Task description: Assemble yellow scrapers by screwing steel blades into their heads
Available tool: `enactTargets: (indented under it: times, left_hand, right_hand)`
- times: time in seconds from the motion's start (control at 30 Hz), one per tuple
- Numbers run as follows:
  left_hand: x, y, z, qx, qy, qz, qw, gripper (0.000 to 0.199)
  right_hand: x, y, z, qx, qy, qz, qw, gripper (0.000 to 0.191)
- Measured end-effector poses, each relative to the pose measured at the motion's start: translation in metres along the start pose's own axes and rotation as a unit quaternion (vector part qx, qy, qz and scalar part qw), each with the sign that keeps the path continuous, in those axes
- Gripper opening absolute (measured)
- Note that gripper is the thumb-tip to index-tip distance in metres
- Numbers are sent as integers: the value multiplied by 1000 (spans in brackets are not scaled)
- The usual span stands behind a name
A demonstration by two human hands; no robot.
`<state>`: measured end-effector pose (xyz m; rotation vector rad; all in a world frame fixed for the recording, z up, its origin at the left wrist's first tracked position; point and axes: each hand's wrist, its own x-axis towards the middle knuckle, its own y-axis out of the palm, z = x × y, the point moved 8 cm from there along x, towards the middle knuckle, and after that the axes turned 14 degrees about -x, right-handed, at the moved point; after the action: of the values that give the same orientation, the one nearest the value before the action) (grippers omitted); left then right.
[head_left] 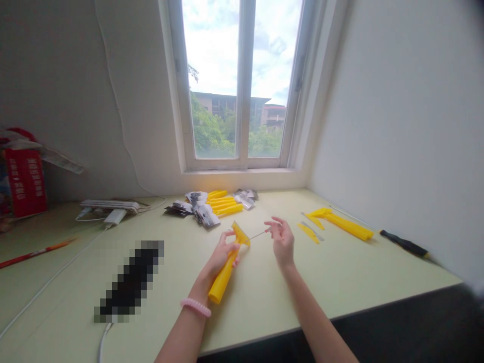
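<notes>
Gripping a yellow plastic scraper (223,278) in the left hand (222,255), right fingers (274,225) pinching a thin metal pin (257,234)

The pale green desk (378,272) carries yellow plastic handles (223,202) and printed foil packets (200,207) beyond the left hand (223,254); more yellow pieces (340,224) and a black-handled screwdriver (404,243) lie right of the right hand (283,241) (the screwdriver almost at the wall).

Daylight's pouring through the window (214,50) at top centre, the sky there blowing out to white! The worktop (378,262) glows softly, just a faint shadow under the left hand (223,257). The right wall (397,101) leans hard at the wide edge, a pixelated block (128,282) sits lower left, and the right corners look smudged, possibly lens blur.
</notes>
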<state>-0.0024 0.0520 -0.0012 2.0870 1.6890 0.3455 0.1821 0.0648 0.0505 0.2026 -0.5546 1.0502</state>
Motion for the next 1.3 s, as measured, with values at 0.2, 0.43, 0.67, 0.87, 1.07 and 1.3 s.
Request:
enactTargets:
  times: [0.2,0.43,0.67,0.87,1.07,1.3]
  left_hand:
    - [1,-3,-4,-12,13,-6,1000,43]
    - [3,-5,-1,-5,-5,-12,1000,44]
    - [1,-7,-3,-13,-5,-23,1000,43]
    - [0,-5,-4,-18,-6,-23,1000,43]
    - [1,-6,-5,-20,-1,-20,1000,44]
    - [0,-4,-5,-6,1,-9,1000,43]
  right_hand:
    - [-1,6,1,17,-7,34,999,25]
    - [-2,-7,6,-69,-62,-39,995,26]
    - [-2,3,6,-2,-44,23,999,28]
    - [-4,-7,17,-65,-72,-34,995,21]
    - [0,-1,8,36,-32,19,999,25]
    - [-6,-12,24,-158,-78,-33,984,26]
